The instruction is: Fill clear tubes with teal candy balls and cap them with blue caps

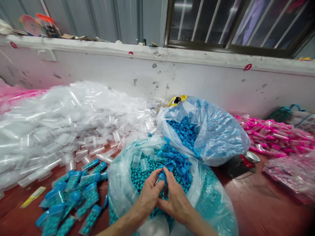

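My left hand [150, 191] and my right hand [175, 194] are together above an open plastic bag [118, 178] of teal beads [139, 175]. Their fingers close around a small clear container with a blue cap [161, 178], and much of it is hidden by the fingers. Loose blue caps [180, 167] lie on the beads just beyond my right hand. A few clear containers [144, 164] rest on the beads beyond my left hand. To the left, several bead-filled containers with blue caps [55, 214] lie heaped on the red table.
Clear containers [73, 131] form a large pile at the left. A blue-tinted bag [216, 134] of blue caps stands behind the beads. Pink pieces [275, 136] are heaped at the right, near a metal-lidded jar [251, 158]. A yellow-handled cutter [33, 197] lies at left. A wall runs behind.
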Demonstrator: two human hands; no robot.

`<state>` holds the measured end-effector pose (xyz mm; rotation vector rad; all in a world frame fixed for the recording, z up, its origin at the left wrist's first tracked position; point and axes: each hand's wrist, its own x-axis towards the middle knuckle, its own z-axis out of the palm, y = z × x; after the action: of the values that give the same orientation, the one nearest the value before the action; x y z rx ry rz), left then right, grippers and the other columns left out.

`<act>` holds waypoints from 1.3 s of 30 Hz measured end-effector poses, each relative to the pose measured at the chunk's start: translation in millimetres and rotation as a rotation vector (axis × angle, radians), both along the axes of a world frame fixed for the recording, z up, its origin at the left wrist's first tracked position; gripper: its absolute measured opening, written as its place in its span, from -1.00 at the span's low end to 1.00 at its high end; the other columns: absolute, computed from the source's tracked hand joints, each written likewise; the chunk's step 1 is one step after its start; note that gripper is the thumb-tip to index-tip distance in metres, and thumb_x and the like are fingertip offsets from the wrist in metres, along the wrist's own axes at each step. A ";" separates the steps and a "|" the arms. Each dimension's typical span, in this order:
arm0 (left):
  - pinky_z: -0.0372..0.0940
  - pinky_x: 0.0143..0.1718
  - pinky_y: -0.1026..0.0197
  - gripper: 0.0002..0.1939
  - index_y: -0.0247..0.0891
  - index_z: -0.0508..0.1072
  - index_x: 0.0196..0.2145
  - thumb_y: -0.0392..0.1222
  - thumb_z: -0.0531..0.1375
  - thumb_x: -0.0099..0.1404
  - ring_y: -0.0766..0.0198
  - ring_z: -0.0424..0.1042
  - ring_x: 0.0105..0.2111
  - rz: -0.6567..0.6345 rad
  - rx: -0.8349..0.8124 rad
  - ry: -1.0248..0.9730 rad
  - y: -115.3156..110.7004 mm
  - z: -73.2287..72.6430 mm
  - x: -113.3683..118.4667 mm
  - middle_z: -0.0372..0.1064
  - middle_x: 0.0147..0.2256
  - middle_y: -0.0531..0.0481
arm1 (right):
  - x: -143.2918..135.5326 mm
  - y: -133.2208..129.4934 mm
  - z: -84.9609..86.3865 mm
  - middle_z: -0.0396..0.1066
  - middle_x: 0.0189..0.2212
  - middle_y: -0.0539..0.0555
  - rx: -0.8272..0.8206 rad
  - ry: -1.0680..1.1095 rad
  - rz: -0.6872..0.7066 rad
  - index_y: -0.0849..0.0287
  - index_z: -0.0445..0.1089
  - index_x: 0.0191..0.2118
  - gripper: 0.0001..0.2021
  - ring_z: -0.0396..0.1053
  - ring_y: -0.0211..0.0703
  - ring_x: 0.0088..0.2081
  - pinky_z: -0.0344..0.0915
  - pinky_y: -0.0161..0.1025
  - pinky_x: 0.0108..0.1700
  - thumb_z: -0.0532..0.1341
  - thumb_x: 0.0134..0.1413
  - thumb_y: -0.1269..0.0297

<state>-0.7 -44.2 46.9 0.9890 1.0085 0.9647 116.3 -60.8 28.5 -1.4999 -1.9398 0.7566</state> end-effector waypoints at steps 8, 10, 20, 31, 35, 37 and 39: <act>-0.01 -0.73 0.37 -0.35 -0.24 0.09 0.09 0.06 0.10 0.08 0.47 0.08 -0.74 -0.171 -0.025 0.035 1.7 -10.4 -6.9 0.28 -0.54 0.09 | 22.1 7.4 19.1 0.41 -0.28 0.12 -0.211 0.304 0.133 0.19 0.05 0.16 -0.51 0.38 -0.16 -0.34 0.31 -0.17 -0.21 -0.01 0.13 0.15; -0.01 -0.74 0.37 -0.33 -0.24 0.06 0.10 0.06 0.11 0.09 0.50 0.08 -0.74 -0.187 0.014 0.059 1.7 -15.2 -9.2 0.27 -0.48 0.07 | 21.8 10.7 16.8 0.41 -0.51 0.04 -0.251 0.442 0.077 0.21 0.13 0.12 -0.53 0.39 -0.16 -0.47 0.35 -0.18 -0.33 -0.07 0.16 0.11; 0.05 -0.69 0.36 -0.40 -0.24 0.08 0.10 -0.01 0.09 0.13 0.47 0.12 -0.68 -0.093 0.043 0.102 -5.9 -17.4 -5.8 0.30 -0.38 0.02 | 13.9 4.3 7.0 0.43 -0.38 0.09 -0.267 0.591 0.032 0.21 0.16 0.10 -0.50 0.41 -0.14 -0.45 0.37 -0.16 -0.35 0.00 0.09 0.05; 0.11 -0.46 0.35 -0.70 -0.24 0.27 -0.25 -0.06 0.17 0.07 0.40 0.21 -0.51 -0.051 -0.011 -0.077 -6.5 2.1 -0.7 0.24 -0.52 0.14 | -6.3 -9.7 -3.4 0.24 -0.05 0.34 0.235 -0.050 -0.037 0.34 0.02 0.09 -0.31 0.27 0.13 -0.05 0.28 -0.03 -0.11 0.20 -0.24 0.26; 0.11 -0.46 0.35 -0.78 -0.24 0.26 -0.33 -0.11 0.15 0.07 0.39 0.23 -0.52 0.019 0.001 0.005 -7.3 1.9 4.1 0.25 -0.54 0.14 | -9.2 -11.4 -26.4 0.23 -0.05 0.36 0.359 -0.056 -0.095 0.35 0.04 0.07 -0.30 0.24 0.19 -0.02 0.29 -0.03 -0.12 0.21 -0.30 0.26; 0.14 -0.43 0.34 -0.84 -0.25 0.26 -0.36 -0.15 0.11 0.08 0.37 0.25 -0.50 0.006 0.035 0.068 -5.4 -0.4 5.7 0.27 -0.53 0.11 | -11.5 -12.8 -33.4 0.22 -0.05 0.38 0.353 -0.040 -0.145 0.37 0.05 0.06 -0.30 0.23 0.21 -0.01 0.28 -0.01 -0.11 0.22 -0.28 0.24; 0.16 -0.42 0.32 -0.88 -0.26 0.27 -0.37 -0.19 0.07 0.10 0.35 0.26 -0.49 -0.022 0.100 0.180 -2.2 -3.0 5.3 0.28 -0.52 0.10 | -13.2 -13.0 -32.1 0.19 -0.02 0.37 0.276 -0.010 -0.157 0.35 0.06 0.08 -0.29 0.21 0.20 0.00 0.26 -0.01 -0.08 0.23 -0.26 0.22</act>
<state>4.6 -46.3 43.9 1.1840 1.1041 0.9268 103.1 -73.8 -3.7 -1.4648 -1.8226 0.3955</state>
